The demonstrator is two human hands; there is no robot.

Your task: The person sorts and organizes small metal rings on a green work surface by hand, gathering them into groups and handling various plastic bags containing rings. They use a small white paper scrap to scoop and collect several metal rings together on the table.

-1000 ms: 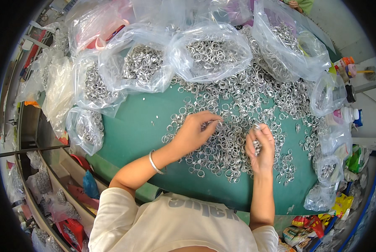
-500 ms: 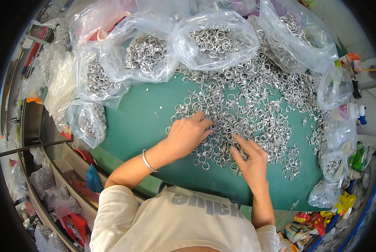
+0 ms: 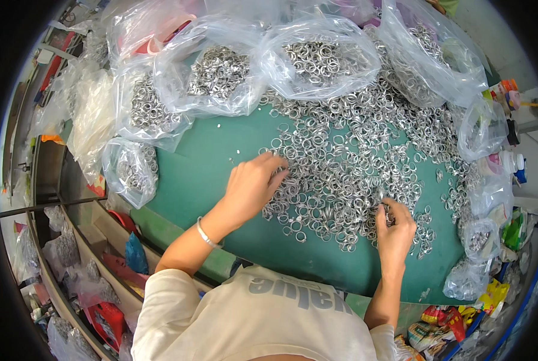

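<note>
A broad pile of silver-coloured metal rings is spread over the green tabletop. At the pile's left edge is my left hand, its fingers curved and the thumb a little apart, tips against the rings. I make out nothing held in it. My right hand is over the right part of the pile, thumb and forefinger closed on a ring that is slightly blurred. Its other fingers are bent.
Clear plastic bags of rings stand along the far side, among them a wide-mouthed bag and a small bag at left. Smaller bags line the right edge. Lower left is a compartmented shelf with more bags.
My right hand has moved right over the pile and its fingers have closed on a ring. My left hand has shifted left to the pile's edge. The view has shifted slightly.
</note>
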